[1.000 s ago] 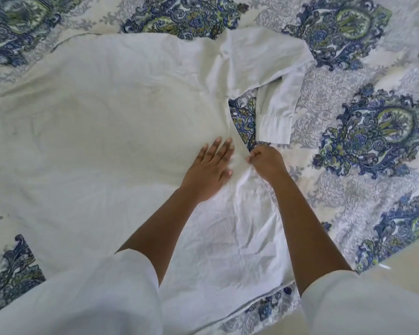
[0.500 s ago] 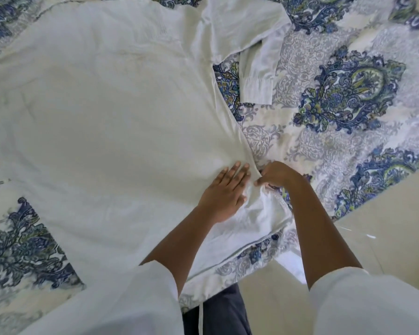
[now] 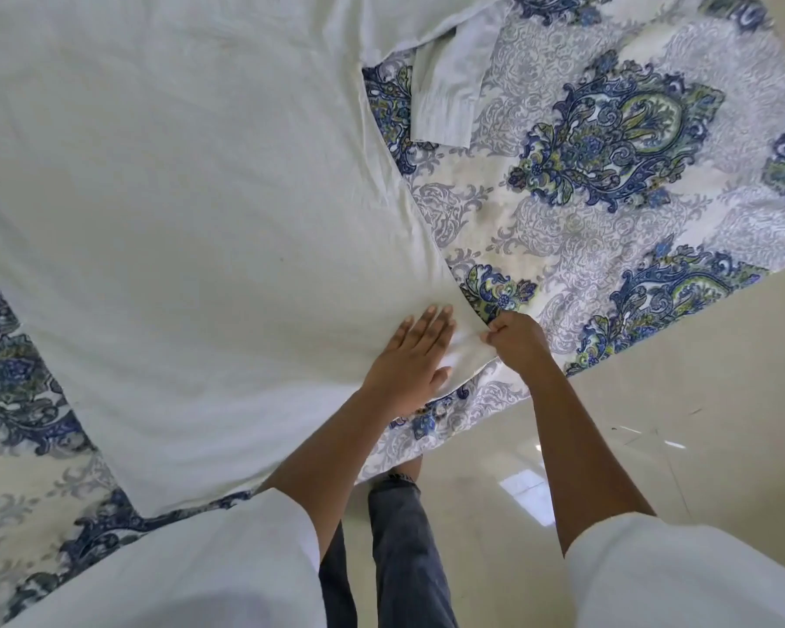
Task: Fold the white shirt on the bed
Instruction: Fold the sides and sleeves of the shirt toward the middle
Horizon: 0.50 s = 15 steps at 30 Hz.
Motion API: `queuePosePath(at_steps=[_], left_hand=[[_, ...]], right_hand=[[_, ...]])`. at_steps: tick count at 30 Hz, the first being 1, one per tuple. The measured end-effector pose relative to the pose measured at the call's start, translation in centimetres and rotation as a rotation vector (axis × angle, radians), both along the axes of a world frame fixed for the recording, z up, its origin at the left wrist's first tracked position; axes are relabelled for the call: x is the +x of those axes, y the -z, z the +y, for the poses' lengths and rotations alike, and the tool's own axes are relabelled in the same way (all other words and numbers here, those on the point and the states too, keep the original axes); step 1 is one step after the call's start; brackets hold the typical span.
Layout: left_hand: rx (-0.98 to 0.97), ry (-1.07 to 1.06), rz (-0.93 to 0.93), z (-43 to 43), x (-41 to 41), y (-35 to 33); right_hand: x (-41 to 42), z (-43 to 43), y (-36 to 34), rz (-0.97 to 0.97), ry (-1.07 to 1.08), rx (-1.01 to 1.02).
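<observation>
The white shirt [image 3: 191, 210] lies spread flat over the patterned bed cover [image 3: 608, 210], filling the left and middle of the view. One sleeve, with its cuff [image 3: 445, 106], is bent down at the top centre. My left hand [image 3: 411, 360] lies flat with straight fingers on the shirt's lower right corner, near the bed's edge. My right hand [image 3: 515, 339] is just beside it with fingers curled, pinching the shirt's side edge at that corner.
The bed's near edge runs diagonally from lower left to upper right, with glossy beige floor tiles [image 3: 653, 423] beyond it. My legs in dark trousers [image 3: 399, 537] stand against the edge. White sleeves cover both my upper arms.
Both hands have slid down the shirt's right side edge toward its lower corner. The view has shifted back, so the bed's edge and the floor now show.
</observation>
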State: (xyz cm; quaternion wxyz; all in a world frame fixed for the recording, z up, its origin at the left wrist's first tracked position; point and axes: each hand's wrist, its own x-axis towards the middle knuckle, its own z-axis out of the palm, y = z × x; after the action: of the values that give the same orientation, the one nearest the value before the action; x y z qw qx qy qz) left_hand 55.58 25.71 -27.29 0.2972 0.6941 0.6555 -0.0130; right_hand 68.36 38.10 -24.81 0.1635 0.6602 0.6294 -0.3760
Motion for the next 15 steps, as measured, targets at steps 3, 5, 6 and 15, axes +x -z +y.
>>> queuePosePath(at_steps=[3,5,6,15], left_hand=[[-0.006,-0.017,0.057,-0.5,1.1,0.5],[-0.018,-0.028,0.042,-1.0,1.4,0.8],[-0.014,-0.014,0.045,-1.4,1.4,0.8],[0.06,-0.294,0.214,-12.8,-1.4,-2.6]], right_hand=[[1.0,-0.7,0.2,0.024,0.002,0.001],[1.2,-0.8,0.1,0.007,-0.035,0.001],[1.3,-0.9,0.0,-0.011,-0.057,0.004],[-1.4,-8.2,-1.9,-0.041,-0.683,0.498]])
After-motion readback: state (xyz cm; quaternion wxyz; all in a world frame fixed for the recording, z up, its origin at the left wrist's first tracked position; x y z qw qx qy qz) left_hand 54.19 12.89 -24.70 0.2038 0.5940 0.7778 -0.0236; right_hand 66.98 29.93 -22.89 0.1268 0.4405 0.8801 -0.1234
